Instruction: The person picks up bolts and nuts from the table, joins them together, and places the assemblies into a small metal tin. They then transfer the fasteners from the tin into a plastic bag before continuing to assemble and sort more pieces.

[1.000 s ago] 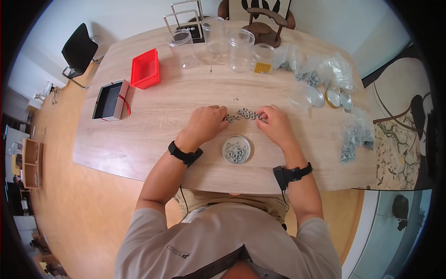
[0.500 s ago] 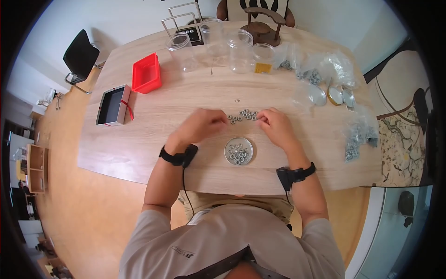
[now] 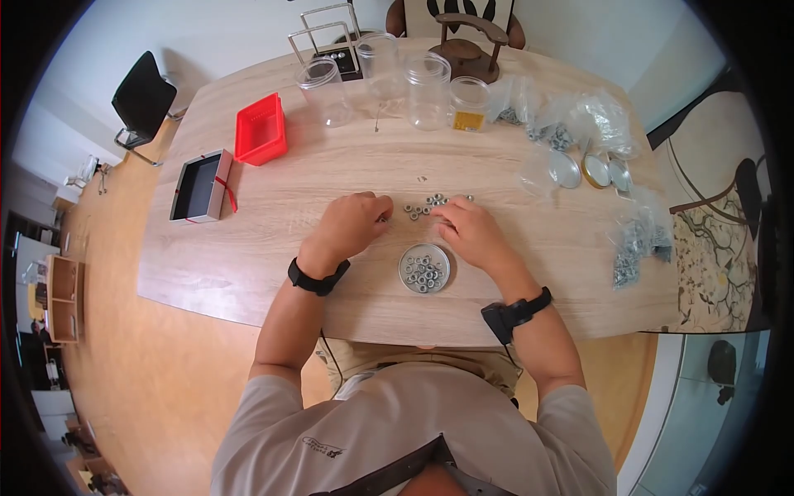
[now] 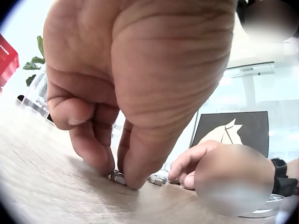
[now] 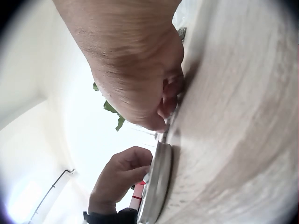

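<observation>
In the head view, my left hand (image 3: pixel 347 225) pinches a metal nut (image 3: pixel 383 219) between thumb and finger, left of a loose row of nuts (image 3: pixel 415 212). The left wrist view has that nut (image 4: pixel 118 178) down at the tabletop. My right hand (image 3: pixel 473 235) bends its fingers over the row's right part, fingertips right among the nuts; whether it pinches one I cannot tell. One nut (image 3: pixel 470 197) lies just beyond its knuckles. Between my wrists is a round shallow lid (image 5: pixel 162 182) with several nuts (image 3: pixel 425 275) in it.
Clear plastic jars (image 3: pixel 428 95) stand at the back, beside a red basket (image 3: pixel 263 132) and an open box (image 3: pixel 201 188) on the left. Bags of hardware (image 3: pixel 633 248) and round lids (image 3: pixel 565 169) lie on the right. A wooden stand (image 3: pixel 470 51) is at the back.
My left hand pulled back from the row, and a nut now shows in its fingers, slightly left of it. My right hand shifted left over the row, uncovering a nut behind it.
</observation>
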A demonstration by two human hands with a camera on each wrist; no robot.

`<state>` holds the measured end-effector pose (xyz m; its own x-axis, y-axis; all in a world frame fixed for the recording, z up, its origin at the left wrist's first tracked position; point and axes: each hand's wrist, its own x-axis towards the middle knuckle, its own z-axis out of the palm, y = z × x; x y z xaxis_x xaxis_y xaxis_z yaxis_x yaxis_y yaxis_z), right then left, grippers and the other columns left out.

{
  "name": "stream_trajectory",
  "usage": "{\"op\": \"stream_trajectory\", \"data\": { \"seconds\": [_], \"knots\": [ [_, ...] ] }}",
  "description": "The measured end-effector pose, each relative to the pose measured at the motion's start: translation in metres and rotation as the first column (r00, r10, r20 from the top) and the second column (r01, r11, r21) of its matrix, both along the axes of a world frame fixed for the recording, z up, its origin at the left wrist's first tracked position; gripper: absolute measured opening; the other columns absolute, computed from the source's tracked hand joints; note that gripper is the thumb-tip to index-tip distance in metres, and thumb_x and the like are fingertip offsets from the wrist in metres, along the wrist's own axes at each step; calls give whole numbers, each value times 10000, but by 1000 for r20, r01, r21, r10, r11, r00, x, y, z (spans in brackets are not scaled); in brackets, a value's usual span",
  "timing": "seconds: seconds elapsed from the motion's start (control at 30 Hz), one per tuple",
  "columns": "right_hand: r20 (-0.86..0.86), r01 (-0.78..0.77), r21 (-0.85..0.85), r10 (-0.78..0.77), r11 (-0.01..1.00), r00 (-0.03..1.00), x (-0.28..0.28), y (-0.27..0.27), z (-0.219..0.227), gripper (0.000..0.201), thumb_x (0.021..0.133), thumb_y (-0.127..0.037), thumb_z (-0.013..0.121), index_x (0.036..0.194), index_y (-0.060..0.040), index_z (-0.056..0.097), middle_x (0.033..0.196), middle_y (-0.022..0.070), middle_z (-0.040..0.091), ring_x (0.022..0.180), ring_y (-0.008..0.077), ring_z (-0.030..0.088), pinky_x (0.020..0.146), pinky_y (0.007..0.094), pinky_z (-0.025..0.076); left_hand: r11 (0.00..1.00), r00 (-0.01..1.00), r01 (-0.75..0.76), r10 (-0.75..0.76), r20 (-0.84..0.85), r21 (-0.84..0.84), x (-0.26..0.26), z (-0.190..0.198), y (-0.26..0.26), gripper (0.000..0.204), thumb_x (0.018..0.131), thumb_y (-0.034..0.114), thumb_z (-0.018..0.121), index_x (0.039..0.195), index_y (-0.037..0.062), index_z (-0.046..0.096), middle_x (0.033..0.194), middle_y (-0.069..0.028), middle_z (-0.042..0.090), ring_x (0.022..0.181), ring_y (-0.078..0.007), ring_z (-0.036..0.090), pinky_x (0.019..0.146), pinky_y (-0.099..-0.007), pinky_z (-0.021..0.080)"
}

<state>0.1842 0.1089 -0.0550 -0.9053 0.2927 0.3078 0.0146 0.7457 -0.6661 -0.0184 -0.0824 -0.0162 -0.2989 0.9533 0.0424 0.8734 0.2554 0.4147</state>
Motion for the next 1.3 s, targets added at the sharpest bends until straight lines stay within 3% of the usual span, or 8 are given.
{"op": "stream_trajectory", "data": {
  "seconds": [0.23, 0.43, 0.63, 0.83, 0.93, 1.13, 1.23, 1.3],
  "knots": [
    [21, 189, 12, -189, 982, 982, -2, 2, -3, 225, 898, -85, 783, 1118, -59, 741, 1047, 150, 696, 932, 368, 711, 813, 462, 586, 998, 962, -19, 1, 272, 63, 7, 13, 2, 130, 886, 77, 737, 988, 33, 671, 909, -159, 742, 877, -357, 724, 785, -425, 567],
    [32, 298, 35, -299, 954, 954, -1, 11, -10, 210, 881, -116, 804, 1056, -37, 719, 1039, 173, 700, 934, 387, 706, 807, 472, 584, 956, 789, 293, -232, 570, -17, 31, 35, 6, 222, 926, 89, 734, 1135, 25, 698, 893, -143, 726, 844, -301, 711, 797, -388, 566],
    [60, 388, 18, -388, 921, 920, 6, 11, 7, 210, 869, -139, 806, 1020, -31, 707, 1016, 188, 701, 917, 402, 701, 807, 488, 582, 987, 998, 4, -13, 56, 161, 21, 4, 18, 247, 944, 85, 727, 1190, 69, 724, 1012, -121, 728, 943, -316, 719, 840, -416, 582],
    [141, 317, 103, -330, 943, 934, 10, 21, 3, 143, 861, -119, 776, 940, -21, 709, 940, 181, 718, 887, 396, 711, 810, 481, 581, 992, 995, 59, -50, -80, 114, 22, 2, 21, 219, 946, 131, 726, 1162, 93, 736, 1009, -123, 728, 1040, -352, 685, 930, -468, 552],
    [139, 252, -6, -249, 968, 958, 10, 16, 11, 136, 866, -110, 768, 955, -16, 727, 910, 168, 732, 842, 350, 728, 781, 442, 588, 996, 994, 65, -59, -96, 62, 18, -4, 22, 163, 938, 156, 735, 1081, 78, 731, 991, -126, 730, 1008, -361, 680, 925, -478, 545],
    [212, -242, -449, 366, 860, 906, 15, -4, 35, 183, 894, -134, 783, 1038, -23, 766, 906, 130, 746, 751, 240, 735, 711, 359, 585, 997, 996, 43, -37, -83, 71, 18, -7, 21, 140, 914, 143, 748, 1006, 44, 716, 953, -147, 731, 962, -358, 692, 880, -463, 553],
    [84, 184, -206, -170, 961, 982, 6, 9, 20, 198, 911, -137, 766, 1079, -33, 767, 972, 125, 737, 821, 274, 740, 754, 395, 591, 999, 992, 16, -21, 125, 42, 19, 4, 19, 138, 925, 119, 735, 1023, 23, 724, 916, -145, 737, 875, -314, 716, 817, -411, 570],
    [44, 291, -71, -288, 954, 956, 6, 18, 3, 214, 928, -145, 753, 1124, -59, 766, 1027, 121, 721, 885, 305, 735, 794, 424, 591, 997, 937, 78, -69, 342, -13, 25, 26, 16, 158, 917, 116, 738, 1036, 12, 730, 930, -160, 754, 865, -314, 733, 806, -405, 578]
  ]
}}
